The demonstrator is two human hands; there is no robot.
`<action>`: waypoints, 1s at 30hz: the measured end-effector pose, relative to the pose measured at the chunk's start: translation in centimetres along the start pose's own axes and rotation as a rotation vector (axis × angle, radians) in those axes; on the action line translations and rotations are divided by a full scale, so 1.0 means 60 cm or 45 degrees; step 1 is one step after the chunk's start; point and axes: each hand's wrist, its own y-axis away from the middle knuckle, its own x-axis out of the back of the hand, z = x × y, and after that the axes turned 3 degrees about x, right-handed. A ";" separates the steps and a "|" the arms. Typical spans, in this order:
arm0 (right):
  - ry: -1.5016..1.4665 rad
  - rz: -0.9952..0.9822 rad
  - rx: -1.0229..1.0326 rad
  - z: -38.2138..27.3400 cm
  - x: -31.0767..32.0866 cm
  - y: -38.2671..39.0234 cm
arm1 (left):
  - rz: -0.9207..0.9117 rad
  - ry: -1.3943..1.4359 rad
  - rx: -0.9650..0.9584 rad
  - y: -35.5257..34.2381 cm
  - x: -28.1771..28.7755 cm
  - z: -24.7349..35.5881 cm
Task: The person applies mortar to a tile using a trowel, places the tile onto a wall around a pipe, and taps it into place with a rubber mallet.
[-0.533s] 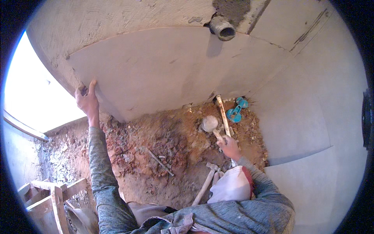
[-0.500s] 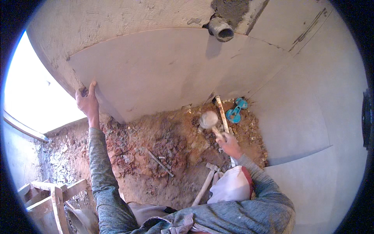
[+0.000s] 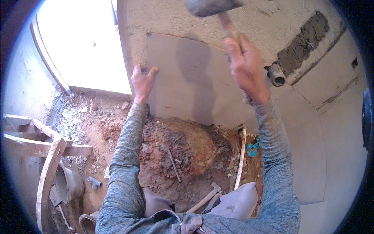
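- The left hand [image 3: 143, 84], with thumb and fingers apart, is touching the tile [image 3: 167, 84], upper left of centre.
- The right hand [image 3: 246, 66] is gripping the mallet [image 3: 212, 5] near the upper edge.

Wall [image 3: 167, 15] ahead: panel [image 3: 171, 93] on it, left hand [image 3: 143, 82] at panel's left edge, mallet [image 3: 213, 6] in right hand [image 3: 247, 70] before the wall. Pipe stub [image 3: 277, 76] at panel's top edge, rightward. Ground [image 3: 194, 180], left to right: rod [image 3: 174, 165], hammer [image 3: 202, 201] (nearer the body), bar [image 3: 241, 158], then seemingly a suction lifter [image 3: 252, 149], partly behind right sleeve [image 3: 272, 156]. Far left: wooden frame [image 3: 27, 146], bucket [image 3: 74, 183] beside it.
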 end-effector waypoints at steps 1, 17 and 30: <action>0.029 -0.048 0.005 -0.008 -0.016 -0.008 | -0.001 0.034 -0.011 -0.001 0.007 0.000; 0.016 -0.346 0.011 -0.049 -0.082 -0.069 | 0.054 -0.044 -0.167 -0.005 0.011 -0.008; 0.100 -0.171 0.232 -0.063 -0.079 -0.090 | 0.047 -0.062 -0.140 0.000 0.011 -0.010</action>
